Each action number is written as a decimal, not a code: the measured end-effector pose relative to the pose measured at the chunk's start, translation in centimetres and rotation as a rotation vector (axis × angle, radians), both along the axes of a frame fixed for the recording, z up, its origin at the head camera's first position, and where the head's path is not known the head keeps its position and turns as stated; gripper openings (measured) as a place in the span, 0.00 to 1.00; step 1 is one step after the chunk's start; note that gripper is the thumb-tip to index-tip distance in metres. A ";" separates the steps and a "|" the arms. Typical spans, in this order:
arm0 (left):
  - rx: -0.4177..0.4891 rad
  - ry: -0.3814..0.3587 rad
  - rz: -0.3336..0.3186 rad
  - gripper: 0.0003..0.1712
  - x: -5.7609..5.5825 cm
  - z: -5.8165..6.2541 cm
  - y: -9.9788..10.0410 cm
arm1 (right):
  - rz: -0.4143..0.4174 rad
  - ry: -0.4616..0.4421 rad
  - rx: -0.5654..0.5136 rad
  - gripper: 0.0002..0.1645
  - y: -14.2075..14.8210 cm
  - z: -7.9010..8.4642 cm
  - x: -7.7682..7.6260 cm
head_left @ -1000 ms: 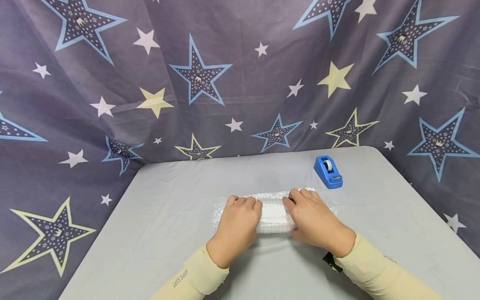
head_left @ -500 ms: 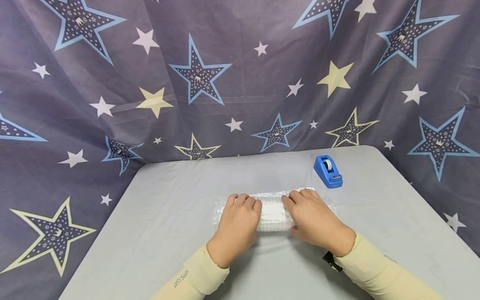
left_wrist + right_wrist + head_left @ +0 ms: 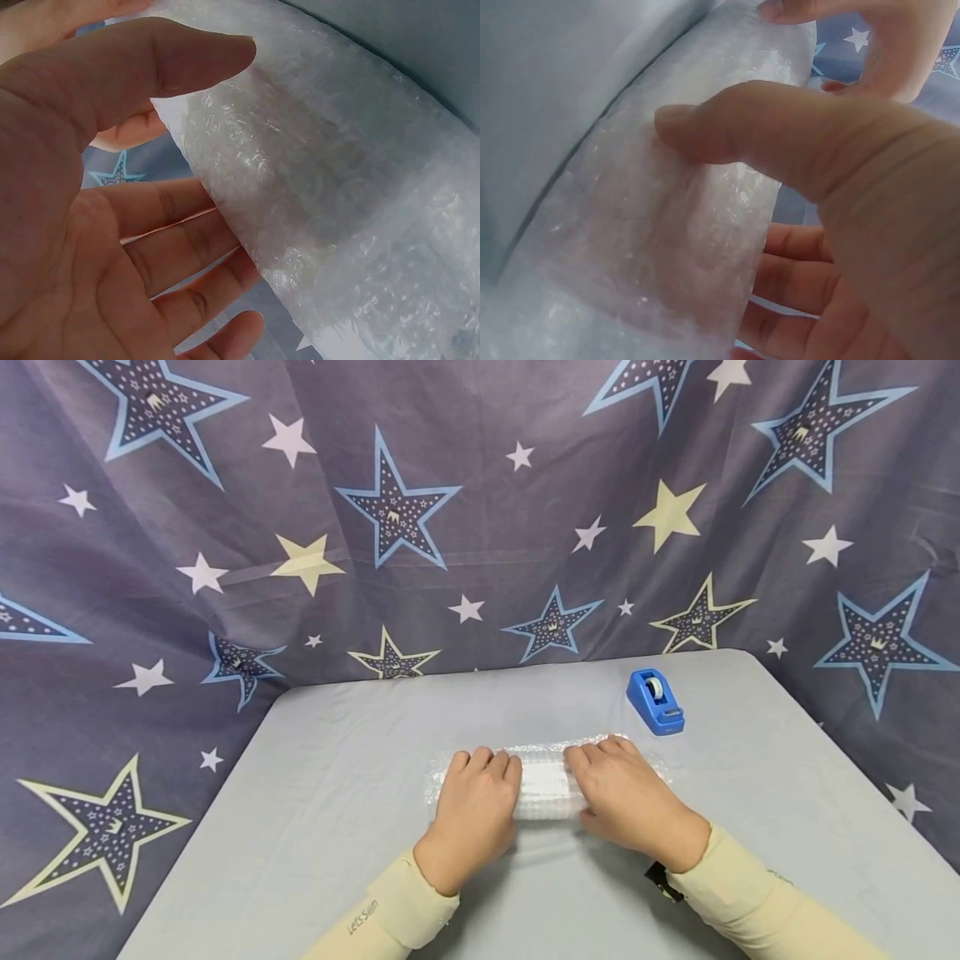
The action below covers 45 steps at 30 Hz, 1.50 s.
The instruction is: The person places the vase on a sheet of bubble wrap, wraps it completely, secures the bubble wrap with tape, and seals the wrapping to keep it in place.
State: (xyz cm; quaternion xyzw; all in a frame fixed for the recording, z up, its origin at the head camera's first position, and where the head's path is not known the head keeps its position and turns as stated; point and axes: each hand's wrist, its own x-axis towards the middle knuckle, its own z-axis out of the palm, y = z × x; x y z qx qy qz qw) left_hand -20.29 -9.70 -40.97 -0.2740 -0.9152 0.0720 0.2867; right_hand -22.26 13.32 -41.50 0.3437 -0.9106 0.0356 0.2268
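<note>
The fingers (image 3: 480,762) of left hand (image 3: 474,810) and right hand (image 3: 633,797) grasp the wrap (image 3: 543,807), at its nine and three o'clock. If one grip loosens, the wrap may spring open; the dispenser (image 3: 654,703) stands apart, at two o'clock.

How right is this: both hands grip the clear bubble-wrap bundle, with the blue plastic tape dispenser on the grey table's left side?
Wrong side: the head view shows the tape dispenser on the right side of the grey table. The left hand and right hand do grip the bubble-wrap bundle.
</note>
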 end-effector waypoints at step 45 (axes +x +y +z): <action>-0.028 -0.051 0.022 0.39 -0.9 -1.2 -0.3 | -0.021 -0.011 -0.023 0.42 -0.2 -1.3 -0.8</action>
